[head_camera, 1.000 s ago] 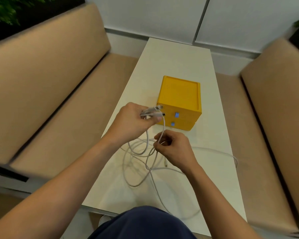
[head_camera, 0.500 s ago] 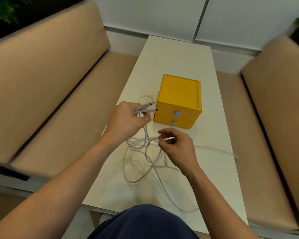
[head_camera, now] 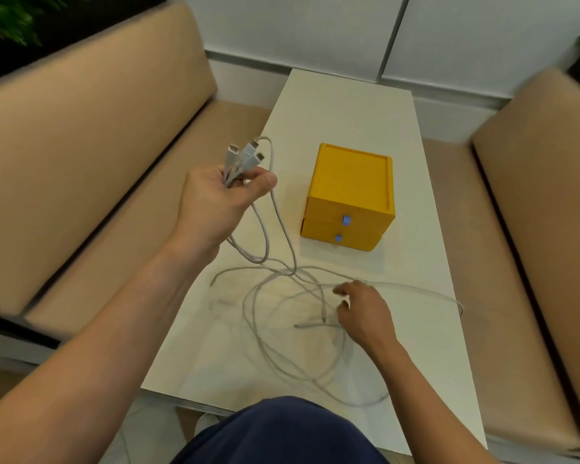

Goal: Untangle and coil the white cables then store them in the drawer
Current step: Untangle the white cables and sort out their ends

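Since the left hand (head_camera: 221, 199) has lifted up and away to the left of the yellow drawer box (head_camera: 349, 195), fingers clamped round three plug ends (head_camera: 245, 155), the white cables (head_camera: 275, 333) trail from it in longer loops. Right hand (head_camera: 364, 314) has dropped to the surface (head_camera: 349, 112) in front of the box, fingers curled, apparently pinching one strand. Hands well apart. Judged: tangle loosening, though most cable lies heaped in front of the box. Drawers (head_camera: 345, 220) closed; coiling not begun.

We see a white table (head_camera: 345, 108) between the left bench (head_camera: 81, 128) and the right bench (head_camera: 543, 182), both tan. Green foliage (head_camera: 10, 15) shows at top left.
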`<act>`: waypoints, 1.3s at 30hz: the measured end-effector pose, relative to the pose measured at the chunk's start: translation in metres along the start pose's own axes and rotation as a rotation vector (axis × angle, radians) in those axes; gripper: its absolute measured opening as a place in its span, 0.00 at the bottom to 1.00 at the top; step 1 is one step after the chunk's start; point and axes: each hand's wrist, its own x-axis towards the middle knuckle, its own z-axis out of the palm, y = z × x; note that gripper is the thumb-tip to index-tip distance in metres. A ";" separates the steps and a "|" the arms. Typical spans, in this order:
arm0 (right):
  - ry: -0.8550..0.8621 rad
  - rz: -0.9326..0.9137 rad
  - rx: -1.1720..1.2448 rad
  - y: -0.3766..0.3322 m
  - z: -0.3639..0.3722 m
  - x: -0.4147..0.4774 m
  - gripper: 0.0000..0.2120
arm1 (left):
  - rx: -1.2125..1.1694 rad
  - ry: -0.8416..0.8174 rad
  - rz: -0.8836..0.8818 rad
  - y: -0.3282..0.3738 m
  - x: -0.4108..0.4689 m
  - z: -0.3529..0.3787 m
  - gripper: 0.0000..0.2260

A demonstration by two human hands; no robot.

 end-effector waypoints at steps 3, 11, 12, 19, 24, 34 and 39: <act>-0.012 -0.168 0.411 -0.037 -0.023 -0.007 0.24 | 0.017 -0.028 -0.020 -0.005 -0.003 0.006 0.05; -0.102 -0.176 0.683 -0.087 -0.031 0.003 0.07 | 0.070 -0.009 0.022 -0.009 0.001 0.009 0.10; -0.053 -0.169 0.722 -0.085 -0.035 0.002 0.08 | 0.112 0.016 0.031 -0.012 0.004 0.005 0.12; -0.024 -0.086 1.333 -0.082 -0.069 0.002 0.11 | 0.102 0.086 -0.016 -0.025 0.011 -0.001 0.05; 0.180 -0.300 0.604 -0.068 -0.077 0.008 0.06 | 0.121 0.156 0.026 -0.027 0.019 -0.001 0.08; -0.096 0.000 1.322 -0.059 -0.074 0.015 0.07 | 0.220 0.077 0.009 -0.038 0.025 -0.012 0.16; -0.135 0.028 1.544 -0.056 -0.075 0.011 0.12 | 0.196 -0.004 -0.044 -0.045 0.026 -0.022 0.16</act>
